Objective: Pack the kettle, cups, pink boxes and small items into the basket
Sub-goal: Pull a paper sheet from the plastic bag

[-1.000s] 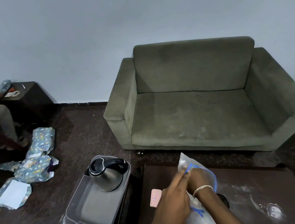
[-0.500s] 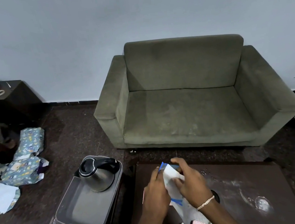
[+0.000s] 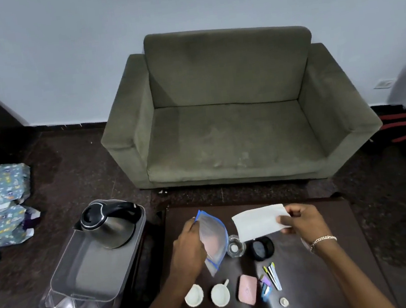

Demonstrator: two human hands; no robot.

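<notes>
Two hands are busy: our left hand point(image 3: 188, 247) grips a blue-edged zip bag point(image 3: 212, 239), our right hand point(image 3: 301, 221) pinches a white paper sheet point(image 3: 257, 221), both above the dark table point(image 3: 338, 265). The kettle point(image 3: 108, 225) already sits in the clear basket point(image 3: 85, 283). Two white cups point(image 3: 220, 295), one visible pink box point(image 3: 248, 289) and small items point(image 3: 270, 281) remain on the table. We judge bagging is in hand; next, slide the sheet into the bag's mouth.
</notes>
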